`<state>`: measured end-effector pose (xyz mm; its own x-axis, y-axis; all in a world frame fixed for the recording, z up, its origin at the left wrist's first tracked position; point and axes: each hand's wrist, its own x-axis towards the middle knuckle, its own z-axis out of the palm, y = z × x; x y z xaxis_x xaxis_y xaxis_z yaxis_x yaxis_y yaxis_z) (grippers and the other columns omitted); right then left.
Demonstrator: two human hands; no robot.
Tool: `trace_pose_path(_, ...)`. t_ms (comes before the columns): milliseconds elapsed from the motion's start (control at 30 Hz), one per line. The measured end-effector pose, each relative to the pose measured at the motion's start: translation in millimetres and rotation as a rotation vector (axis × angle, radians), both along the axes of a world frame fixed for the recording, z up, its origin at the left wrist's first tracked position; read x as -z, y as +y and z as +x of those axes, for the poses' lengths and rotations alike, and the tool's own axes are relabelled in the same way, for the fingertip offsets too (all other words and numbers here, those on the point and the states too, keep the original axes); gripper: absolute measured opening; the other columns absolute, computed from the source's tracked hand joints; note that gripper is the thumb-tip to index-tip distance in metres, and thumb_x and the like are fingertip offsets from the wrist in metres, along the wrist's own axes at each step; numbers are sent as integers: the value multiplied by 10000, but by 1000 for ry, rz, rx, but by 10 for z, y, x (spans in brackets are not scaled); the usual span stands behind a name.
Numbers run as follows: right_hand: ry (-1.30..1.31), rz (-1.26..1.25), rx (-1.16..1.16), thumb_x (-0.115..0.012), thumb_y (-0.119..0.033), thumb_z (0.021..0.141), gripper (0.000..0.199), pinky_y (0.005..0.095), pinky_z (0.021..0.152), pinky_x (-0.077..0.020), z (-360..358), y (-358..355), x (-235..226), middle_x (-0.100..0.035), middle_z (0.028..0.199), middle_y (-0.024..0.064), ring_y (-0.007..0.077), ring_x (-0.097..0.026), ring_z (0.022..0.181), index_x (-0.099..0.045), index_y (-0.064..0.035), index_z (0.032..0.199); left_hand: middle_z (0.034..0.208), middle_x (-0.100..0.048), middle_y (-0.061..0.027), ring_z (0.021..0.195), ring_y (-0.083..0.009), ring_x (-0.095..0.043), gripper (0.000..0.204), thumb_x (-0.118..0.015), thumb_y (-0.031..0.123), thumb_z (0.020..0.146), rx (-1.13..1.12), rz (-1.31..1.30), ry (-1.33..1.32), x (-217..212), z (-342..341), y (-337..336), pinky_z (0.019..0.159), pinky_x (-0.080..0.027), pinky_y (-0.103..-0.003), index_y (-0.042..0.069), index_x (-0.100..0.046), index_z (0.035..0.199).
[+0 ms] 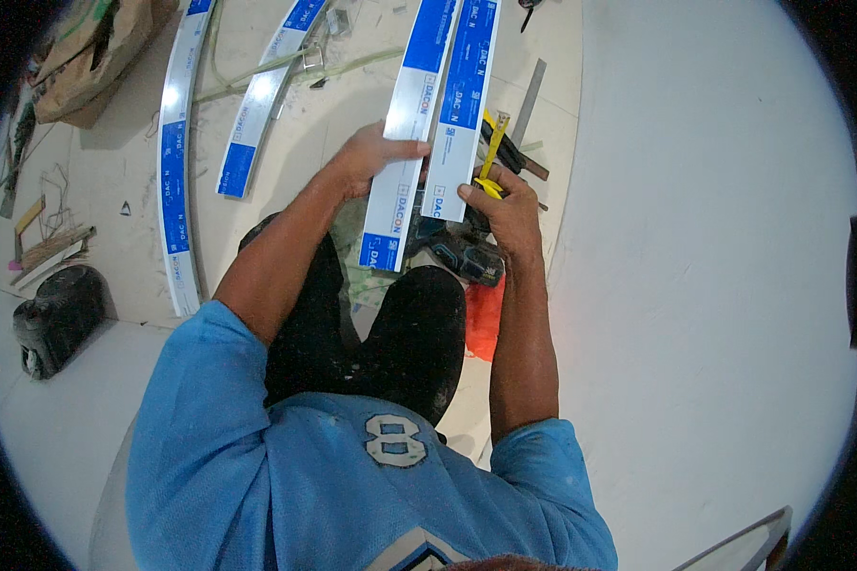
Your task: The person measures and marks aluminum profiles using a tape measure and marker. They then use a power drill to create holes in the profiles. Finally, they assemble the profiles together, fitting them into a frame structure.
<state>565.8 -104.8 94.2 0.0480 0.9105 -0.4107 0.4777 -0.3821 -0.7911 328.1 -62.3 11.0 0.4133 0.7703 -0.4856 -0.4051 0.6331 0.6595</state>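
Note:
Two long metal strips with blue-and-white protective film run side by side in front of me, away toward the top edge. My left hand is closed around the left strip, its thumb across the face. With my right hand I grip the right strip near its lower end, thumb at its edge. That end stops short of the left strip's. A yellow tape measure blade shows at my right fingers; whether I hold it too is unclear. Below my right hand lies a dark cordless power tool, partly hidden.
Two more filmed strips, a long one and a shorter one, lie on the floor at left. A black jerrycan, a brown sack and scraps lie further left. A pale wall rises at right; an orange cloth-like item is beside my leg.

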Motion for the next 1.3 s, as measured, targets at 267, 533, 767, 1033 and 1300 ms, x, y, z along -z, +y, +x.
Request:
trace_pose_path(267,204,-5,47,-884,-171,790,414,320,849,-539,45,-80,-55,-732,1035,74,168,-662,910,-756,1,1144,1149,-724,-169,954,-264,-749,649,-854,182,855,-21,46,-44,11,-6,47,846,-642,-437,-52,-555,1382)
trace_pose_path(533,175,4,-23,-896,-187,765,459,336,920,-537,149,-84,166,-751,1060,96,187,-687,984,-756,-11,1165,1174,-724,-162,983,-269,-743,646,-817,233,904,-1,2,-12,-299,-134,461,873,-627,-449,-28,-534,1422)
trace_pose_path(767,316,-46,87,-851,-312,848,439,340,897,-519,9,-90,225,-748,1049,84,183,-668,959,-757,-11,1153,1082,-728,-132,905,-220,-749,561,-798,220,925,16,134,-38,-459,108,1116,805,-645,-394,-53,-558,1352)
trace_pose_path(1033,244,91,-26,-886,-452,782,554,362,874,-530,-66,311,-122,-758,971,125,217,-696,912,-777,10,1067,1056,-733,-130,846,-219,-747,593,-794,313,941,-6,173,36,-485,310,1153,767,-644,-386,-57,-560,1341)
trace_pose_path(1300,282,-113,-138,-935,-340,723,602,362,889,-541,-4,683,-51,-779,1020,139,231,-714,939,-775,18,1180,1295,-670,-163,1079,-268,-705,804,-722,490,982,-10,229,111,-526,419,1129,913,-596,-416,-24,-424,1523)
